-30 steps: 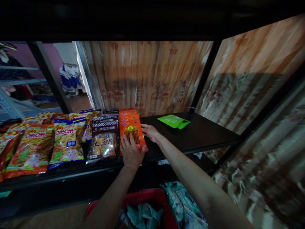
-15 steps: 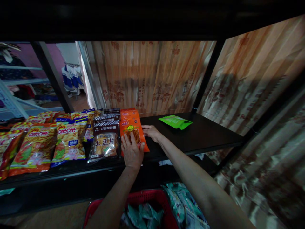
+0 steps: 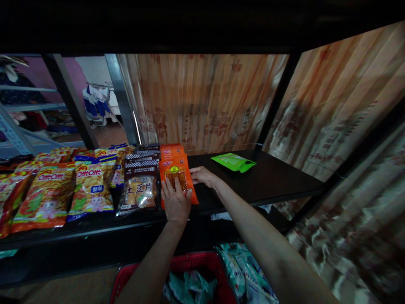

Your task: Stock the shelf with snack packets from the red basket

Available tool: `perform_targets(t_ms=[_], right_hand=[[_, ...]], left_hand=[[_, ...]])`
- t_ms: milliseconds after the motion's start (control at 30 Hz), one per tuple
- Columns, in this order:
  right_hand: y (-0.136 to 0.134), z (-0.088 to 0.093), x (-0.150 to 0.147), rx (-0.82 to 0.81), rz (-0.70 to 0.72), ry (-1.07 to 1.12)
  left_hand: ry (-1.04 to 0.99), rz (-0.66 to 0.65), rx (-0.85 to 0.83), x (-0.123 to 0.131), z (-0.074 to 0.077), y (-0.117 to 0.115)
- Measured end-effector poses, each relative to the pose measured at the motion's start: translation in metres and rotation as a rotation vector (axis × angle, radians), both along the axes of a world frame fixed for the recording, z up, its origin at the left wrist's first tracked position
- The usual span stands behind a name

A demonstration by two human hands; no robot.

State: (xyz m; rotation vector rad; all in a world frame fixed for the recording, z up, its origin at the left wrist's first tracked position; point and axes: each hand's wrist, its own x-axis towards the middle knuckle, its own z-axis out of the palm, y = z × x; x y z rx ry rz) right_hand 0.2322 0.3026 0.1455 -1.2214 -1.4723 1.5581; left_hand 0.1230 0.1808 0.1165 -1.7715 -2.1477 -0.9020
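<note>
An orange snack packet (image 3: 174, 163) leans at the front of a row of matching packets on the black shelf (image 3: 268, 181). My left hand (image 3: 176, 204) lies on its lower front, fingers spread over the see-through window. At the packet's right edge is my right hand (image 3: 205, 176), its fingers stretched out and touching the side; their tips are partly hidden. Just left of the orange row stands a dark potato-slice packet (image 3: 141, 188) with others behind it. A bright green packet (image 3: 233, 162) lies flat on the shelf farther right.
Yellow and blue snack bags (image 3: 90, 185) and orange snack bags (image 3: 47, 194) fill the shelf's left side. Below is a red basket (image 3: 126, 274) holding teal packets (image 3: 191, 283), with more teal bags (image 3: 245, 270) beside it. A black post (image 3: 278, 97) and curtain (image 3: 202, 101) stand behind.
The front orange packet's top now stands a little lower and tilts less, with more of the packets behind showing. Both hands keep nearly the same places; the view shifts slightly.
</note>
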Motion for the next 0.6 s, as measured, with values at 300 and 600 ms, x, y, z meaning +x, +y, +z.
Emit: perform_targets(t_ms=[300,600], right_hand=[[0.001,-0.009,0.002,0.074,-0.240,-0.095],[-0.026,-0.014,-0.004,0.700,-0.282,-0.485]], left_hand=[[0.005,0.017,0.095,0.001,-0.001,-0.002],[0.068,-0.098,0.289,-0.012,-0.016,-0.023]])
